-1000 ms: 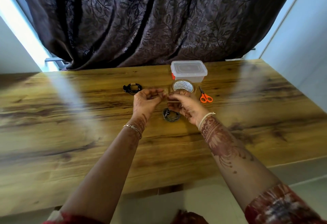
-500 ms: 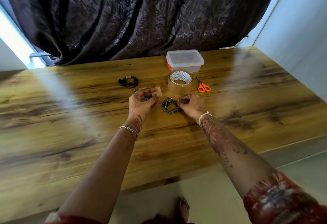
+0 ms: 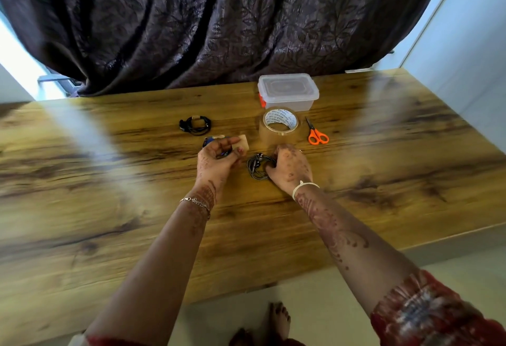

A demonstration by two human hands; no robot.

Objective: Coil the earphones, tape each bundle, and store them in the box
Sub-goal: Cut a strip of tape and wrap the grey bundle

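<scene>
Left hand: the left hand [image 3: 219, 158] is raised just off the wood, thumb and fingertips pinching a short strip of brown packing tape [image 3: 244, 143] that pokes out toward the roll.
Right hand: the right hand [image 3: 291, 167] is down on the table, fingers curled over the edge of a loose coil of dark grey wired earphones [image 3: 256, 166], gripping it.
Between them: the two hands are close but apart, with the grey coil in the gap.
Grey coil: lying flat on the brown wood-grain table [image 3: 109, 209], just on the near side of the tape roll.
Blue bundle: a small blue bundle [image 3: 208, 141] peeks out behind the left hand's fingers, mostly hidden, so I cannot tell more.
Black bundle: a black coiled earphone bundle banded with tan tape [image 3: 195, 124] sits farther back to the left, apart from both hands.
Roll: a wide roll of brown packing tape with a printed white core [image 3: 279, 126] lies flat just beyond the right hand.
Scissors: small orange-handled scissors [image 3: 317, 135] lie just right of the roll, blades toward the box.
Box: a clear rectangular plastic box with its lid on [image 3: 288, 91] stands right behind the roll, near the table's far edge.
Backdrop: a dark leaf-patterned curtain [image 3: 219, 31] hangs behind the table.
</scene>
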